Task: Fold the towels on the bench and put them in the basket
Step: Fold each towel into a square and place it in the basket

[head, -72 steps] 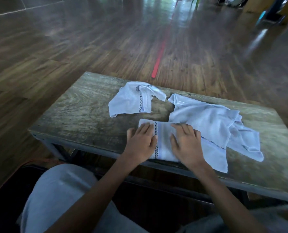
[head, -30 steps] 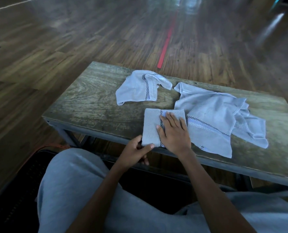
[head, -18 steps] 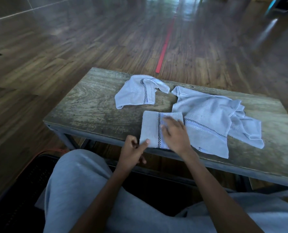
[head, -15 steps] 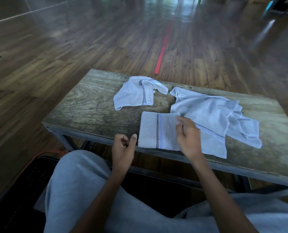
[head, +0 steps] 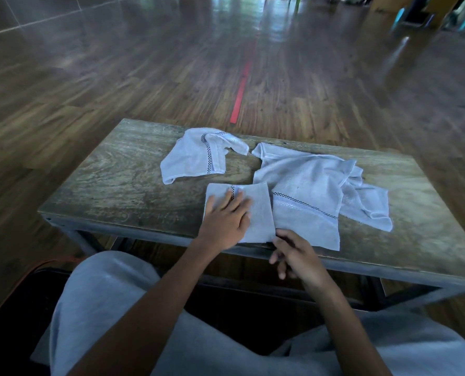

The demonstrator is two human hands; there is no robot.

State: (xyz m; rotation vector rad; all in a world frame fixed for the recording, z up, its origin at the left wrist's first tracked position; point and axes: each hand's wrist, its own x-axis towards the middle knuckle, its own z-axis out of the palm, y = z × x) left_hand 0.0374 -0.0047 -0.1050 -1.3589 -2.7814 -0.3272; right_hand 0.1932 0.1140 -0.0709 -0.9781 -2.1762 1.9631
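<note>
A small folded white towel with a black checked stripe lies at the front edge of the wooden bench. My left hand rests flat on its left half, fingers straight. My right hand sits at the towel's near right corner, fingers curled, and seems to pinch the edge there. A crumpled towel lies behind it. To the right, a larger unfolded towel is spread out, with its right end bunched up.
A dark basket with an orange rim stands on the floor at my lower left, mostly hidden by my grey-trousered knee. Wooden floor with a red tape line stretches beyond the bench. The bench's left part is bare wood.
My hands have swapped roles. The left hand moved from the bench's front edge onto the folded towel. The right hand came off the towel's top to its near right corner.
</note>
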